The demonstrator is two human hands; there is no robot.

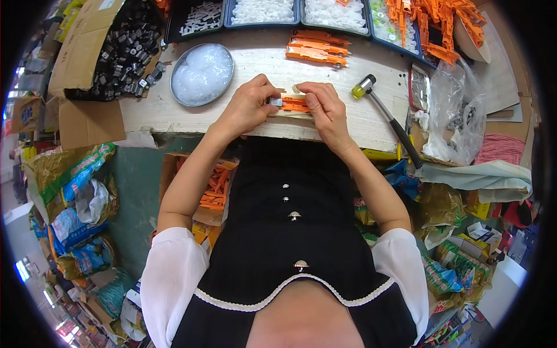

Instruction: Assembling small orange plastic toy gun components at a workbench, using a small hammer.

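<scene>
An orange plastic part (295, 104) lies in a pale, block-like holder (293, 114) at the table's front edge. My left hand (253, 104) is closed in a pinch on a small grey-and-black piece (276, 102) at the part's left end. With thumb and fingers, my right hand (326, 111) grips the part's right end; its fingertips partly hide that end. Beyond my hands, several similar orange parts (316, 49) lie side by side. A mallet (386, 116) with a yellow-and-black head rests right of my right hand.
Left of my hands stand a round metal dish (176, 79) of whitish, translucent material and a cardboard box (81, 49) spilling small black pieces. Trays of small white parts (264, 11) line the back. Orange parts (444, 26) pile up back right, near a clear plastic bag (455, 110).
</scene>
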